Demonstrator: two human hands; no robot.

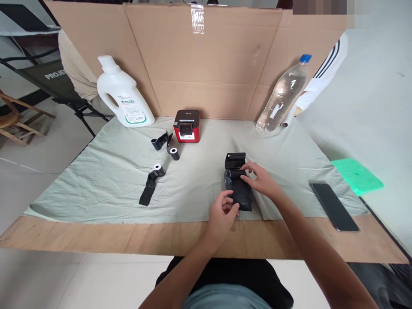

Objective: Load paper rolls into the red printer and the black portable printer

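Observation:
A small black portable receipt printer (228, 182) lies on the cloth before me, its lid (235, 161) flipped up at the far end. A black paper roll (236, 174) sits in its bay, and a wide black paper strip (241, 193) runs from it toward me over the printer's body. My left hand (222, 210) is curled at the near left edge, fingers on the printer's side and thumb by the strip's end. With thumb and index finger, my right hand (259, 180) grips the roll's right end. The fingertips partly cover both contact spots.
Left of the printer lie several black paper rolls (159, 170) with loose tails. Behind them stands a red-and-black box printer (187, 126). A white detergent jug (127, 96), a water bottle (283, 96) and cardboard (202, 64) line the back. A phone (334, 207) lies right.

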